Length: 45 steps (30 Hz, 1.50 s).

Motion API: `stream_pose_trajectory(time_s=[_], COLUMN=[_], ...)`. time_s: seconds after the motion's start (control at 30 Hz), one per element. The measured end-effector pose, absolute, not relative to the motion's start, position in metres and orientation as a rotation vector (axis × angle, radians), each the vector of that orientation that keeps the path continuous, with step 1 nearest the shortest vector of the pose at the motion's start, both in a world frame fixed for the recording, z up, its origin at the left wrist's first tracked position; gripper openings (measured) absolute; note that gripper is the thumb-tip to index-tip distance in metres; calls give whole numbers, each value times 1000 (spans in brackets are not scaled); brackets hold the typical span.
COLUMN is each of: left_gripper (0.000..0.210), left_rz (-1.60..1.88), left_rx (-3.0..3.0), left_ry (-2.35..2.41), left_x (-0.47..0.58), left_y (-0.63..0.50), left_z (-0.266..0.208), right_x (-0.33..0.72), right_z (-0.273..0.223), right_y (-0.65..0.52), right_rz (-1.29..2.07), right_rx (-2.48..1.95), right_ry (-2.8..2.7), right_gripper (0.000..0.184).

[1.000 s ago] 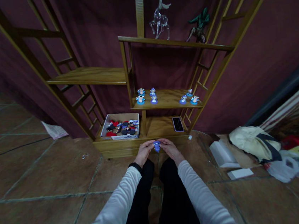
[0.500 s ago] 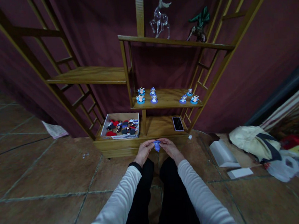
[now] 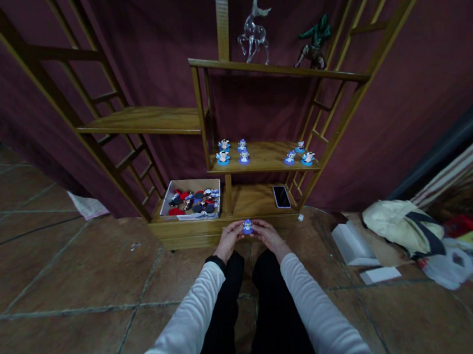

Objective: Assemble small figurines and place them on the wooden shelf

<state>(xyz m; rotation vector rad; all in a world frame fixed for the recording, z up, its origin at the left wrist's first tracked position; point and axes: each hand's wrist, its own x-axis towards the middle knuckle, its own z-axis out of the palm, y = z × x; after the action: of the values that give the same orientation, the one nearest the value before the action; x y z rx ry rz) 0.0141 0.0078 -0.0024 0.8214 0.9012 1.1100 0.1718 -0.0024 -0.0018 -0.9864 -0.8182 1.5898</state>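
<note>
Between both hands, in front of the low cabinet, is a small purple figurine (image 3: 247, 227) on a round base, upright with its front toward me. My left hand (image 3: 229, 239) pinches its base from the left. On the other side my right hand (image 3: 268, 234) grips the base with closed fingers. Similar figurines stand on the middle shelf (image 3: 267, 150): a purple one (image 3: 243, 157) and a blue-based one (image 3: 223, 157) are at its left, and another purple one (image 3: 289, 157) is at its right. An open box (image 3: 169, 205) of jumbled figurines sits on the cabinet top.
A phone (image 3: 281, 196) lies on the cabinet's right side. A clear deer ornament (image 3: 254, 34) and a green statue (image 3: 315, 42) occupy the upper shelf. White boxes (image 3: 353, 243), a cream bag (image 3: 397, 225) and plastic bags (image 3: 446, 262) are on the floor at right.
The purple figurine has been turned from head-down to upright between my hands. Both hands stay in nearly the same place.
</note>
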Motion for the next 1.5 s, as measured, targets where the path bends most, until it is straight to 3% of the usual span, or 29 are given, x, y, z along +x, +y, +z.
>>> stream_pose_trajectory(time_s=[0.53,0.93,1.5], left_gripper=[29,47,33], left_rz=[1049,1001,1030], left_rx=[777,960,868], left_ry=[888,832,844], left_x=[17,19,19], left_y=[8,4,8], left_z=[-4,5,0], right_x=[172,171,175], right_z=[-9,-5,-8], right_y=[1,0,1], right_rz=[1603,1586,1632], right_rx=[-1010,-1030,-1070], right_ry=[-750,-690,-795], right_gripper=[31,30,31])
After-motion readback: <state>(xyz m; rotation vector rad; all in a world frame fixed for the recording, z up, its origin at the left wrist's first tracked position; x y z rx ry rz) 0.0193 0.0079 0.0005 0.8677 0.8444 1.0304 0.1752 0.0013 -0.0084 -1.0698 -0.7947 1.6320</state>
